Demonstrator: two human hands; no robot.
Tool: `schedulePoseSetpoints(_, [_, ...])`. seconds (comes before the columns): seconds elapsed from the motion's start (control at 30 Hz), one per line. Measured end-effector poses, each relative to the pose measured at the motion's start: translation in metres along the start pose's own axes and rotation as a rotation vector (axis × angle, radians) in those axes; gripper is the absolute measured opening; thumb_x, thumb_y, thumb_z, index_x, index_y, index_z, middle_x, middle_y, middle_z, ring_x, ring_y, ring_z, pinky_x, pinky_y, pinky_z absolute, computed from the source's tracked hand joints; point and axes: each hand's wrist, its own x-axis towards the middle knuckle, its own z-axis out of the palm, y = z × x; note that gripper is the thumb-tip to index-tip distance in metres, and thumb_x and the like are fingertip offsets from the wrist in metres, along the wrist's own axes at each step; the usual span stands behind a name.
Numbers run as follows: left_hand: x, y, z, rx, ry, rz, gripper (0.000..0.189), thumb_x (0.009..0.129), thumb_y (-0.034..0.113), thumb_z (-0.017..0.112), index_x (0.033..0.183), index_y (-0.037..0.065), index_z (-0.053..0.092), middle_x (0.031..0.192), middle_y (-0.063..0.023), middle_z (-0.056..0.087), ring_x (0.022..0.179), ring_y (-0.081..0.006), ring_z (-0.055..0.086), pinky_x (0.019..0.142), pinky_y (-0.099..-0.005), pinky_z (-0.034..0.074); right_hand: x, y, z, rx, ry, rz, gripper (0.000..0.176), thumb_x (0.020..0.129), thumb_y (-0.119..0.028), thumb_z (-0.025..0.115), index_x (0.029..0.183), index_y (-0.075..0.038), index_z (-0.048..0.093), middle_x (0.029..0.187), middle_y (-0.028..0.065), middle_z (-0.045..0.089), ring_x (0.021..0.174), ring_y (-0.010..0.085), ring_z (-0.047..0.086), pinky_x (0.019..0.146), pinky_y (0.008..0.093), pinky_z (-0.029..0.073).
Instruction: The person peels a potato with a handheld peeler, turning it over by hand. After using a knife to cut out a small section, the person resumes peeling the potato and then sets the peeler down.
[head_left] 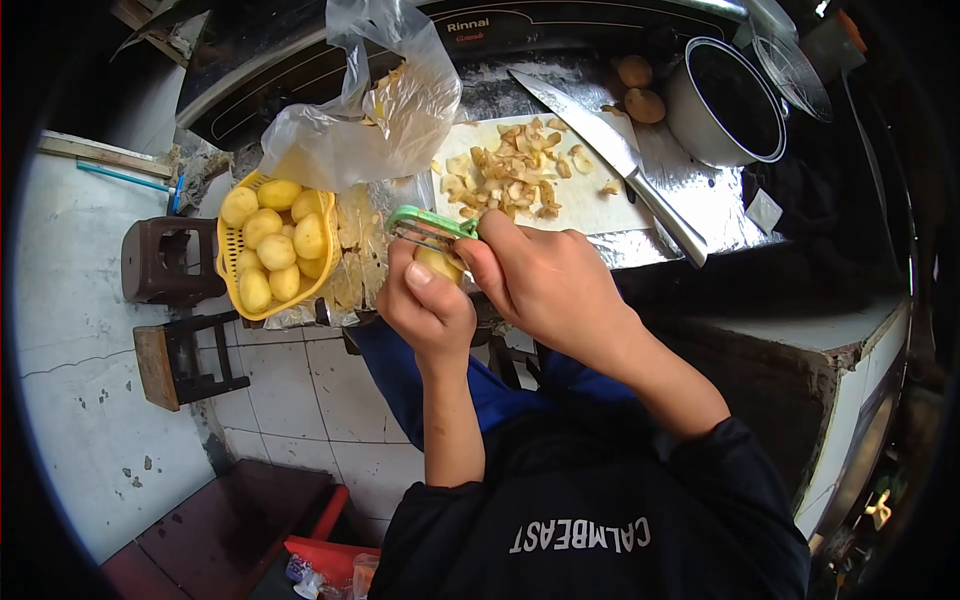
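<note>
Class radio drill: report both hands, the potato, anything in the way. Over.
Left hand gripping potato. Right hand holding green peeler at its top. Hands' space clear; large knife lies across cutting board beyond. Over.

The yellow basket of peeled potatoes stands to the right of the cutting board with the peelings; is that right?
Not quite: in the head view, the yellow basket, which does hold peeled potatoes, stands to the left of the cutting board with the peelings.

Green peeler [436, 226], in fingers of right hand [550, 285]; potato [438, 264], in fingers of left hand [432, 312]; yellow basket [232, 262], left of fingers.
</note>
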Motion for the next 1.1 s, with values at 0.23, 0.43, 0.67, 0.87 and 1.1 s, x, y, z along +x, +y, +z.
schedulePoseSetpoints(0.23, [-0.003, -0.006, 0.0, -0.297, -0.003, -0.4, 0.052, 0.098, 0.035, 0.03, 0.086, -0.006, 0.059, 0.072, -0.0093, 0.062, 0.067, -0.0169, 0.058, 0.058, -0.031, 0.046, 0.006, 0.014, 0.007, -0.009, 0.011, -0.094, 0.032, 0.096, -0.033, 0.053, 0.078, -0.007, 0.051, 0.053, 0.0095, 0.058, 0.044, 0.0307, 0.058, 0.04, 0.0406, 0.045])
schedulePoseSetpoints(0.43, [-0.011, 0.003, -0.003, -0.237, -0.143, -0.189, 0.055, 0.097, 0.043, 0.027, 0.092, -0.003, 0.057, 0.069, -0.0084, 0.055, 0.052, -0.0131, 0.05, 0.042, -0.0222, 0.034, 0.016, 0.045, 0.015, -0.004, 0.079, 0.001, 0.031, 0.094, -0.032, 0.056, 0.078, -0.007, 0.052, 0.05, 0.013, 0.054, 0.046, 0.0342, 0.058, 0.042, 0.0432, 0.046])
schedulePoseSetpoints(0.67, [-0.009, -0.013, 0.006, -0.148, -0.101, -0.156, 0.053, 0.098, 0.042, 0.028, 0.091, -0.002, 0.057, 0.068, -0.0064, 0.055, 0.052, -0.0133, 0.05, 0.044, -0.0226, 0.037, 0.015, 0.064, 0.008, -0.161, 0.068, 0.13, 0.035, 0.084, -0.037, 0.067, 0.081, -0.006, 0.053, 0.053, 0.0151, 0.057, 0.053, 0.0372, 0.06, 0.047, 0.0459, 0.047])
schedulePoseSetpoints(0.87, [-0.003, -0.008, 0.007, -0.034, -0.056, -0.057, 0.043, 0.098, 0.029, 0.032, 0.087, -0.001, 0.06, 0.069, -0.0141, 0.063, 0.061, -0.0297, 0.064, 0.057, -0.0362, 0.05, 0.008, 0.042, -0.007, 0.103, 0.02, 0.157, 0.036, 0.089, -0.037, 0.062, 0.079, -0.004, 0.052, 0.053, 0.0171, 0.055, 0.053, 0.039, 0.059, 0.048, 0.0461, 0.046])
schedulePoseSetpoints(1.1, [-0.003, -0.007, 0.001, 0.031, -0.027, 0.114, 0.042, 0.095, 0.031, 0.037, 0.087, -0.002, 0.06, 0.07, -0.015, 0.063, 0.061, -0.0304, 0.066, 0.055, -0.036, 0.05, -0.01, 0.01, -0.003, 0.115, -0.063, 0.079, 0.038, 0.096, -0.037, 0.052, 0.075, -0.005, 0.053, 0.051, 0.0147, 0.054, 0.046, 0.0363, 0.057, 0.043, 0.0437, 0.044])
